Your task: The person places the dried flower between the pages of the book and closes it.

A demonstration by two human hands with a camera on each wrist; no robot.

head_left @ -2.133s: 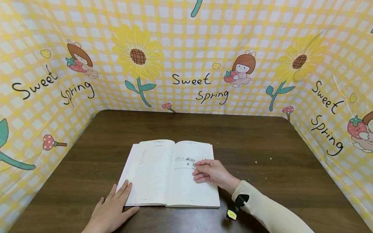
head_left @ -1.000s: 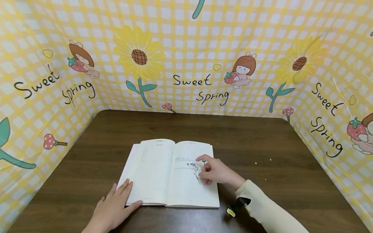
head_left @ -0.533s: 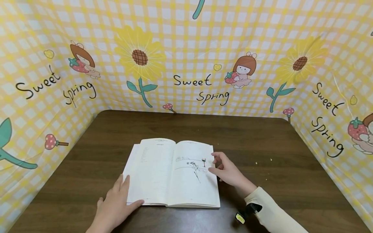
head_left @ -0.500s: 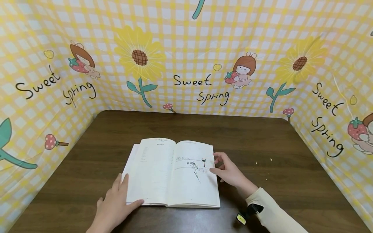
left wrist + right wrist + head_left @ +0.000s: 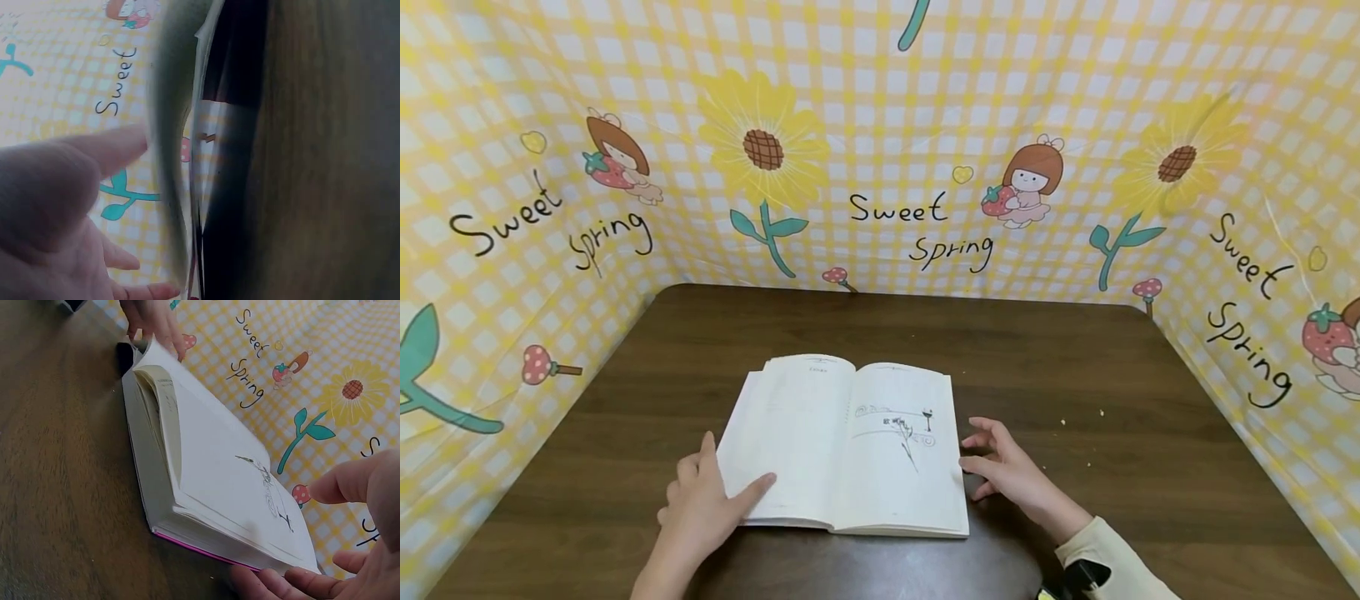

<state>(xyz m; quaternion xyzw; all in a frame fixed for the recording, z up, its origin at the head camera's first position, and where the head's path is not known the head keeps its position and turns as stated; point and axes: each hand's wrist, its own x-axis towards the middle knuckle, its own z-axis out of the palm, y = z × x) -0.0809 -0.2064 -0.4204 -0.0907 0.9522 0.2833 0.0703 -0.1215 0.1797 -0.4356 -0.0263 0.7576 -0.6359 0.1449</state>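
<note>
An open book (image 5: pixel 790 442) lies on the dark wooden table. The right page (image 5: pixel 887 492) bears a line drawing with a wine glass and a few characters. Across it runs a thin dark plant sprig (image 5: pixel 908 446); I cannot tell whether it is printed or loose. My left hand (image 5: pixel 700 504) grips the book's left side, thumb on the page and fingers at the outer edge. In the left wrist view the page edges (image 5: pixel 172 125) stand above the table. My right hand (image 5: pixel 1015 475) is beside the right edge, fingers loosely bent, holding nothing.
A brown wooden table (image 5: pixel 805 321) surrounds the book. Light crumbs (image 5: pixel 1090 464) are scattered to its right. A yellow checked cloth (image 5: pixel 880 108) with sunflowers and "Sweet Spring" lettering hangs behind and at both sides.
My right hand has moved off the right page, out past the book's right edge. The sprig now shows uncovered. My left hand has shifted upward and inward, and the left page looks more tilted.
</note>
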